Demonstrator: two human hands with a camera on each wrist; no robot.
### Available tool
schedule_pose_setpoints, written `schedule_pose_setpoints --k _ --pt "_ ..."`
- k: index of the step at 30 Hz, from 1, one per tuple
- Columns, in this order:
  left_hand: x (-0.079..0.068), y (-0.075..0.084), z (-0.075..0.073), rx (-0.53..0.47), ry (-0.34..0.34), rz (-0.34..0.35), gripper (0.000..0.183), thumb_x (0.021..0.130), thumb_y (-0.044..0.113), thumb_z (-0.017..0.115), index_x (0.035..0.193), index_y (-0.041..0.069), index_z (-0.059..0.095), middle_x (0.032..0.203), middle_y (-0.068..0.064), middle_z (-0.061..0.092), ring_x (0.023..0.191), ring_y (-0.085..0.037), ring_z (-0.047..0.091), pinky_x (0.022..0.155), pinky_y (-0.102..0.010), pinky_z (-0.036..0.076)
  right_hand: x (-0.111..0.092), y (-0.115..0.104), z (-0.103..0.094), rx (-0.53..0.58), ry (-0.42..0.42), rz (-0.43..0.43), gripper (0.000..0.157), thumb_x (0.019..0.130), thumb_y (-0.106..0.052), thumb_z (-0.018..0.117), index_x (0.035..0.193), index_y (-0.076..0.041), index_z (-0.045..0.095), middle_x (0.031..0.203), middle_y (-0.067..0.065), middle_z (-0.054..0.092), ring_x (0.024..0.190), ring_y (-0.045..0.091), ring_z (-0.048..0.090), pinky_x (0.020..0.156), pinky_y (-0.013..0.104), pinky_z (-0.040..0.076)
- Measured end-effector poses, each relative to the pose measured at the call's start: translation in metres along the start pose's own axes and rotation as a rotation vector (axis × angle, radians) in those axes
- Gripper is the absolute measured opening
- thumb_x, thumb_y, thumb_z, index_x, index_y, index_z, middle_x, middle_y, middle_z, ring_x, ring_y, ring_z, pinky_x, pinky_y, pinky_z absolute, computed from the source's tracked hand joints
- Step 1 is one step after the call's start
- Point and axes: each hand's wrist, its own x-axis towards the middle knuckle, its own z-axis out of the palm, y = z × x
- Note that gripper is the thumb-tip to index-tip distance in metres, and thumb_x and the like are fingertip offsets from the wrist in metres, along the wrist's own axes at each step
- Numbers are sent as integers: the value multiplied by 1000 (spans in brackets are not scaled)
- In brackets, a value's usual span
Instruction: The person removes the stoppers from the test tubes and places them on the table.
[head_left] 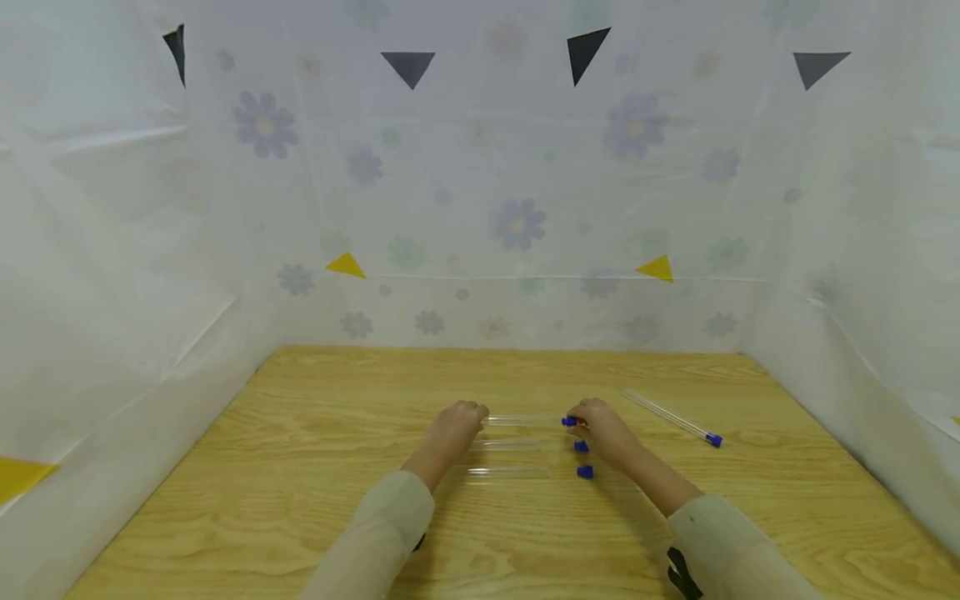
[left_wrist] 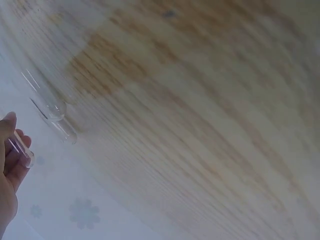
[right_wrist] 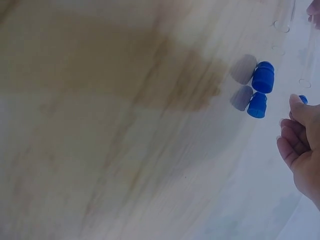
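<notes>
On the desk, two tubes lie one behind the other, left of two caps, a third tube behind them in the left hand, a capped tube nearer the right edge.

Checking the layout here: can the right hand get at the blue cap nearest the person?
Probably yes: that blue cap lies uncovered on the tabletop near the right hand, though that hand pinches another cap.

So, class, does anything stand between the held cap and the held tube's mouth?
Nothing visible does: in the right wrist view, only a gap parts cap from tube. The loose caps lie off to one side.
</notes>
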Motion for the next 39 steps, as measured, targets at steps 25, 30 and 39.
schedule_pose_setpoints --k 25,30,39 --pt "9 -4 10 0 -97 -59 13 77 2 71 86 5 63 83 -6 66 77 -16 64 66 -17 53 14 25 11 -92 -149 100 7 76 -3 72 80 2 71 66 5 55 60 12 45 52 21 40" --pt "9 -2 11 13 -123 -73 17 74 0 73 85 6 62 81 -4 64 75 -15 62 66 -17 52 15 26 15 -108 -184 87 5 79 -5 70 78 0 71 66 3 55 60 10 42 52 20 37" --pt "12 -4 15 69 -98 -43 11 77 -1 69 84 5 64 80 -6 66 73 -15 64 64 -17 53 18 24 13 -73 -210 157 18 83 -4 67 66 -4 60 64 -1 39 62 12 28 56 22 23"
